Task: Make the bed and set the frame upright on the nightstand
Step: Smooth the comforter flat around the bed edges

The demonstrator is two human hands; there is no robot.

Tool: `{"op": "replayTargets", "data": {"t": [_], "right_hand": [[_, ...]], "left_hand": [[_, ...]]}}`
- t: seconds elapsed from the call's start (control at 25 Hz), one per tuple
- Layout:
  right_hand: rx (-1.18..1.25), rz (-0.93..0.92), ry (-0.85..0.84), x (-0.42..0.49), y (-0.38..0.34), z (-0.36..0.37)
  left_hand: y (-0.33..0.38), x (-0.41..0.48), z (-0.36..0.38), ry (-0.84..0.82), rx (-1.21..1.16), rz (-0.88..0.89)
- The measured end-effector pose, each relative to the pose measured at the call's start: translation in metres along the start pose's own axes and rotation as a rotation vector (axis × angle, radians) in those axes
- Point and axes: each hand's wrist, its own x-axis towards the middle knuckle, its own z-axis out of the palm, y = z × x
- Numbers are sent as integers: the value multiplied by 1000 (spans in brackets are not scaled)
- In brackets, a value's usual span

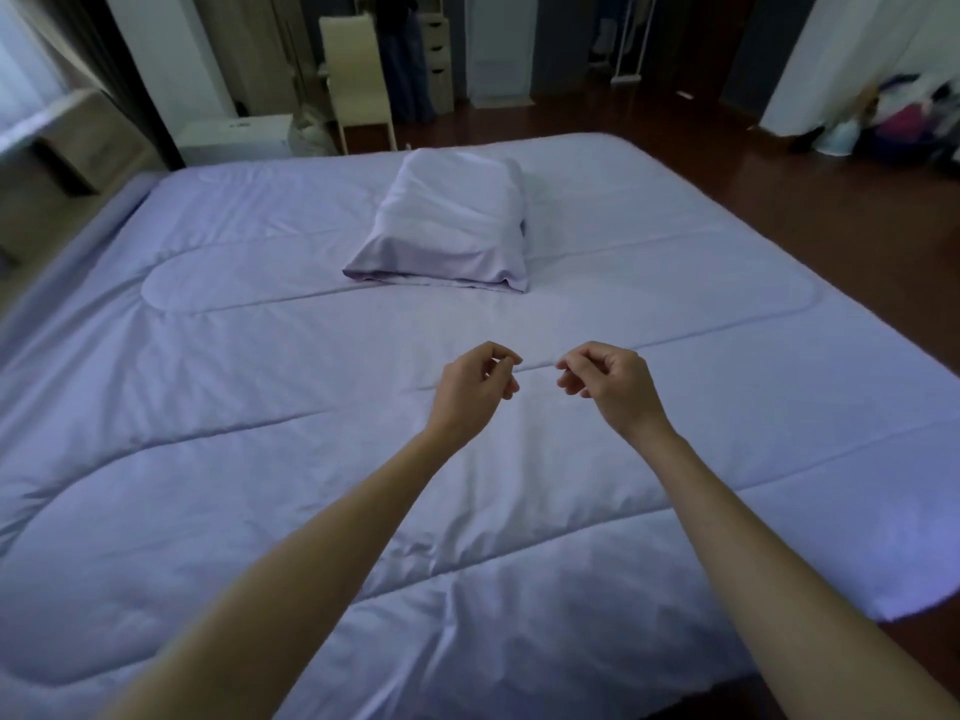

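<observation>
Holds nothing in the left hand (475,389) or the right hand (610,389): both raised just above the duvet (311,459), near each other but apart, fingers loosely curled, thumb close to forefinger, no cloth caught between. Under and around them, finds the lilac duvet spread flat over the bed (104,220), reaching the near edge and the right-hand corner, with only shallow creases toward the near side. Judging by that, counts the spreading of the cover as mostly done, bar a last smoothing of those creases. Further out, beyond the hands, meets a single pillow (452,220) lying on top of the duvet toward the far side, wrinkled, its open end turned this way. Cannot tell which end is the head of the bed, so cannot say whether the pillow already sits in its place; probably still to be squared and plumped. Sees no frame anywhere, so reckons that whole half of the task still open. Takes the pale wooden unit (78,148) at the far left for a possible nightstand, without certainty. Past the bed, notes a chair (358,80), dark wooden floor (779,226) and a heap of clothes (909,116) at the right
</observation>
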Motion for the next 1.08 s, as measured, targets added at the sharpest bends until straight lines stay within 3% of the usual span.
{"op": "replayTargets", "data": {"t": [0.16,0.32,0.52,0.64,0.76,0.96,1.08], "right_hand": [[-106,52,-81,32,57,-22],[-323,81,-215,52,124,3],[-457,87,-336,68,194,65],[-733,-23,-423,62,243,75],[-900,-51,-299,55,286,39],[-1008,198,11,17,342,-83],[-1039,400,73,-44,368,-157]], "left_hand": [[-25,14,59,110,62,-164],[-70,22,94,240,253,-258],[-136,35,132,223,491,-288],[-172,36,152,189,594,-253],[-190,42,166,132,677,-221],[-172,73,207,-87,743,-26],[-170,87,217,-286,809,67]]}}
